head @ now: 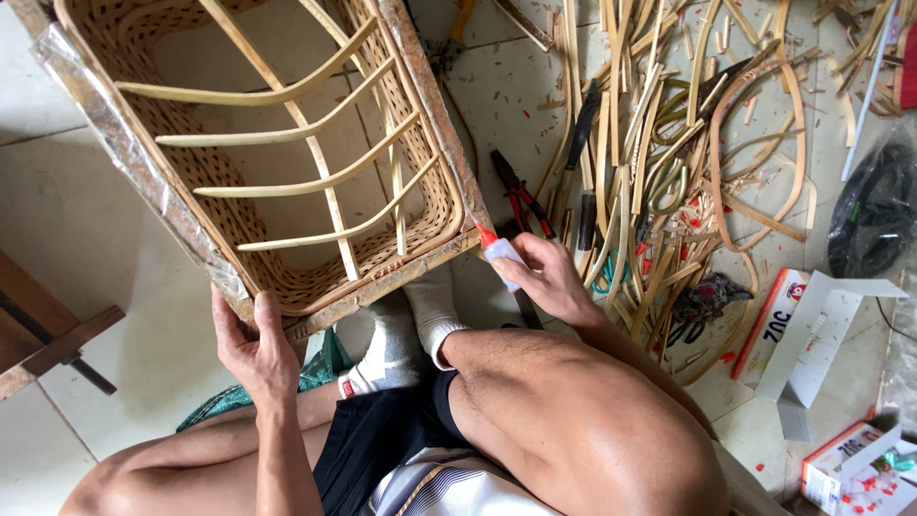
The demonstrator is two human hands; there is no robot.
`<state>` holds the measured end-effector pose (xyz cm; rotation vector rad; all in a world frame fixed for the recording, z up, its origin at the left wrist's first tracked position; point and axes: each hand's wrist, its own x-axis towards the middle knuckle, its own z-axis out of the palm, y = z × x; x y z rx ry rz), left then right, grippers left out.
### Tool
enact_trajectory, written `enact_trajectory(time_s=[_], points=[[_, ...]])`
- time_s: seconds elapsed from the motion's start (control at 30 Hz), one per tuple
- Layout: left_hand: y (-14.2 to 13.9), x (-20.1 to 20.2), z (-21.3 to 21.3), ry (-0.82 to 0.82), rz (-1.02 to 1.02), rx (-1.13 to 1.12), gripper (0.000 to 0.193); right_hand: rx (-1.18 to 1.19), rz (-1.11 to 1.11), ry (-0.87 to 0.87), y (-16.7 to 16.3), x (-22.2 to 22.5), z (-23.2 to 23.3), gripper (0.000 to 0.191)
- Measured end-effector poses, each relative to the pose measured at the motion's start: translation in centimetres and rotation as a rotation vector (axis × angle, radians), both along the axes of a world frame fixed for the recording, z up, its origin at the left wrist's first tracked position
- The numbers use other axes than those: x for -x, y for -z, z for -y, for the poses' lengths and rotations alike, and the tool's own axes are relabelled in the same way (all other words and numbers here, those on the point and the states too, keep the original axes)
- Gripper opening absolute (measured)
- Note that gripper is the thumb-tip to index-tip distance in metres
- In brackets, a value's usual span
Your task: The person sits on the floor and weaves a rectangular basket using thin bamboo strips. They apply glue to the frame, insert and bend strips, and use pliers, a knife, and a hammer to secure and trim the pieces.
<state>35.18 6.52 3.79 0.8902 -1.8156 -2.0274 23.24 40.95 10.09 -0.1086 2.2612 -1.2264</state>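
A woven rectangular rattan basket frame (277,162), upper left, is gripped by the left hand (250,349); a small red-tipped glue tube (499,251) is clamped in the right hand (549,277) at its rim, its ribs apparently half-fitted.

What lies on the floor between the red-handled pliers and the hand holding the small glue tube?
In the head view, only bare pale floor tile separates the red-handled pliers from the right hand holding the glue tube.

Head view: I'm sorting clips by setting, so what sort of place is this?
Probably a home or small craft workshop for cane weaving, worked on a tiled floor: a half-woven basket frame, loose cane strips and red-handled pliers.
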Motion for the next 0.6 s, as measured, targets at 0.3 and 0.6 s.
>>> enact_trajectory(time_s=[0.3,0.6], points=[[-0.6,-1.6,-1.1,0.048,0.107,-0.017,0.077,-0.348,-0.756,-0.461,-3.7,2.1,1.5,0.057],[-0.2,-2.5,-1.2,0.093,0.093,0.038,0.073,-0.362,-0.874,-0.588,-3.2,3.4,2.3,0.054]])
